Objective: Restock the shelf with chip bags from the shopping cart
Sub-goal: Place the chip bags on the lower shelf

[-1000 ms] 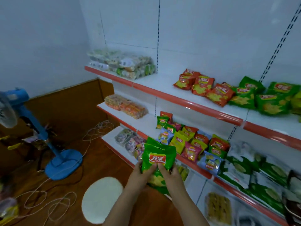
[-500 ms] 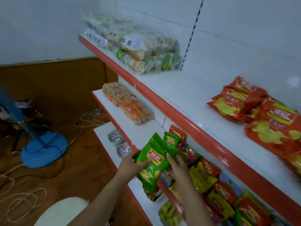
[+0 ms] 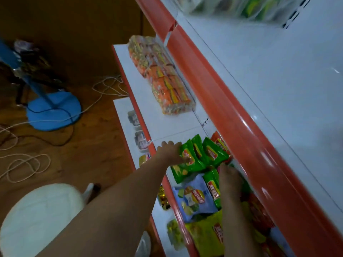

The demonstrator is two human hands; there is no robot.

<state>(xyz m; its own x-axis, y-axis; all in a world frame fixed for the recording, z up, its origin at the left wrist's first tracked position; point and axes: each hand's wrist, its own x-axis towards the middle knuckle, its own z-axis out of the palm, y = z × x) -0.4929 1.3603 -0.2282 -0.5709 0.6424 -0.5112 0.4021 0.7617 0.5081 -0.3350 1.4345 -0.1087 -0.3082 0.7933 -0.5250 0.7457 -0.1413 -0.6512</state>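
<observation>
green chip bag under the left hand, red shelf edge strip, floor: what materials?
Green chip bag: glossy plastic film by its look, creased and printed, with crimped ends. Red shelf edge strip: smooth glossy plastic or painted metal, cannot tell which; it shows bright highlights. Floor: brown wood or wood-look laminate with faint grain.

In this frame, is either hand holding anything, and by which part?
The left hand presses against the left edge of a green chip bag lying on the middle shelf. The right hand rests among the bags; any grip there cannot be told.
</observation>
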